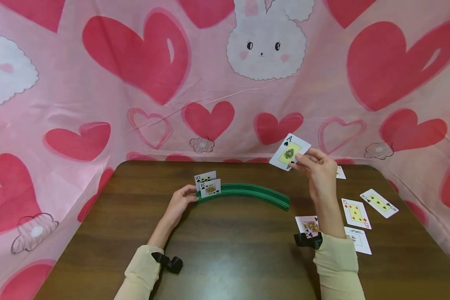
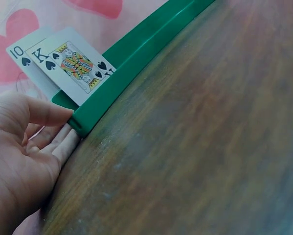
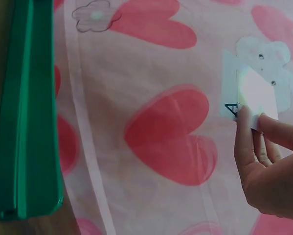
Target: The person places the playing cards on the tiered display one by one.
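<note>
Black strap (image 1: 310,240) overlaps face card (image 1: 306,225); right fingers (image 1: 305,161) pinch ace (image 1: 288,152), left fingers (image 2: 48,112) pinch green rack (image 1: 253,191).

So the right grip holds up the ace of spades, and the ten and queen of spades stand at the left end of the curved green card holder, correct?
One card is misread: the king of spades, not the queen, stands with the ten of spades in the curved green card holder, as the left wrist view shows.
</note>
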Action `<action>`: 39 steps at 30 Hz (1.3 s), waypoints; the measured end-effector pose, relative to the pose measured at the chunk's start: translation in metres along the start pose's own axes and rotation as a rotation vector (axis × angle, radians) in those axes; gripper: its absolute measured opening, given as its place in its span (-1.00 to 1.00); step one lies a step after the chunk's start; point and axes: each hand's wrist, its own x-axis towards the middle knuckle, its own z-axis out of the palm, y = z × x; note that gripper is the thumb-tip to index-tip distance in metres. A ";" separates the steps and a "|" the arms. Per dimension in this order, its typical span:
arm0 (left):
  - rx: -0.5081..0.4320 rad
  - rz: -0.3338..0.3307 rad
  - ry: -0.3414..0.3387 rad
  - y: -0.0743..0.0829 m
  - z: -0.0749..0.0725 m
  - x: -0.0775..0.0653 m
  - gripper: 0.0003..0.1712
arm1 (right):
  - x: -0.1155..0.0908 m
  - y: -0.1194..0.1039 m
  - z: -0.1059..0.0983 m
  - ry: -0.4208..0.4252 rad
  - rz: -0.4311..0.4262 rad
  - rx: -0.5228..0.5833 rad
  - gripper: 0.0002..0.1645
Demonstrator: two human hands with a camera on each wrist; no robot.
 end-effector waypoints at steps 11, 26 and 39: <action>0.026 -0.008 0.003 0.001 -0.002 -0.003 -0.67 | 0.001 0.018 0.024 -0.023 0.003 -0.065 -0.80; -0.002 -0.019 -0.003 0.001 0.001 -0.002 -0.67 | -0.002 0.050 0.042 -0.085 0.083 -0.122 -0.95; 0.011 -0.011 -0.003 0.002 0.001 -0.001 -0.66 | -0.004 0.073 0.048 -0.149 0.116 -0.181 -0.65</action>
